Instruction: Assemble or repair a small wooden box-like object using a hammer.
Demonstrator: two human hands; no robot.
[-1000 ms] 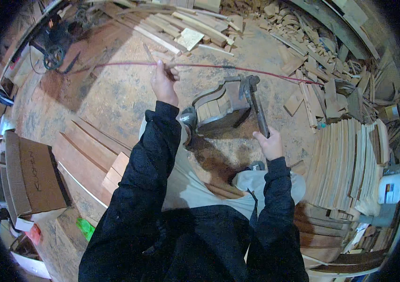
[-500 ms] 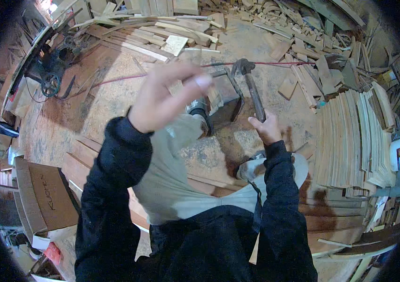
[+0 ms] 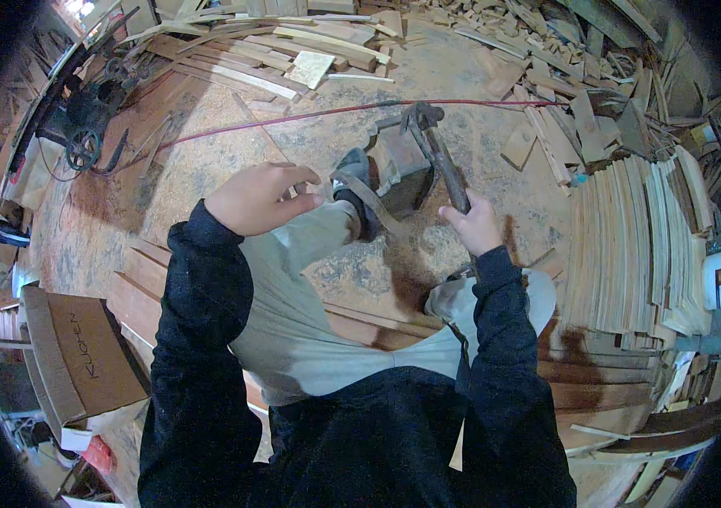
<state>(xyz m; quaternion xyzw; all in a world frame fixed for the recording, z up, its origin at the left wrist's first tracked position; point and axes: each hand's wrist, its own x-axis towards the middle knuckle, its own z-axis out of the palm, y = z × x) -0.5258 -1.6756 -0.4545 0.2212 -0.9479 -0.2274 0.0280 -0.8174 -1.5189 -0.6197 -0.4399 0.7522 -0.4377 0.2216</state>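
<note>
The right hand point(image 3: 475, 224) grips the lower end of a dark metal bar point(image 3: 438, 154) standing over a blocky machine point(image 3: 399, 165) on the sawdust floor point(image 3: 208, 169). The left hand point(image 3: 259, 196) – fingers curled – pinches a thin pale wood strip point(image 3: 365, 199). Stacked planks point(image 3: 632, 245) lie right – a cardboard box point(image 3: 81, 356) lower left.

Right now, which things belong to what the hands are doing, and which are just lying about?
In hand:
- left hand, fingers on a thin curved wood strip
- right hand, gripping the long dark tool handle
- block-shaped tool on the floor

Lying about:
- stacked wood slats
- cardboard box
- red cable
- scrap wood pile
</note>
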